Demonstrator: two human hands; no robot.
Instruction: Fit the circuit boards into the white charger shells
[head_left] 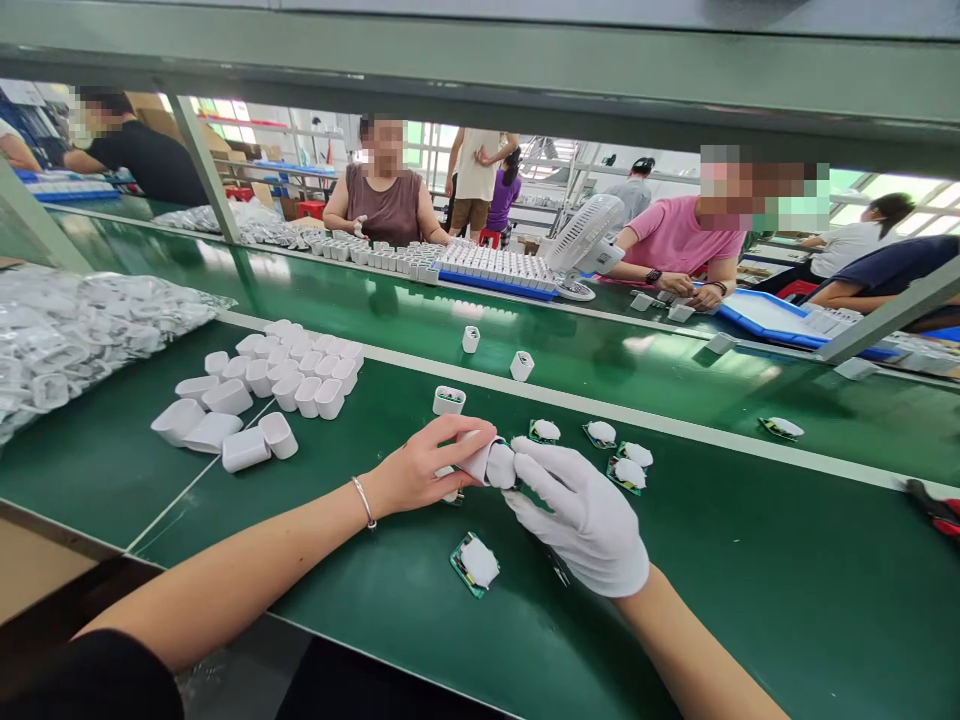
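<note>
My bare left hand is closed around a white plastic housing, held tilted above the green work surface. Gloved in white, my right hand grips a circuit board with a white pad at the housing's open end. The board seems partly inside; its far part is hidden. Just beyond my left hand stands a white housing with green parts inside. A loose circuit board with a white pad lies nearer to me. Several similar boards lie beyond my right hand.
Many white housings are grouped at the left, beside a clear bag of housings. Two filled housings stand on the green belt. Red-handled pliers lie at the right edge. A person in pink works opposite, near a fan.
</note>
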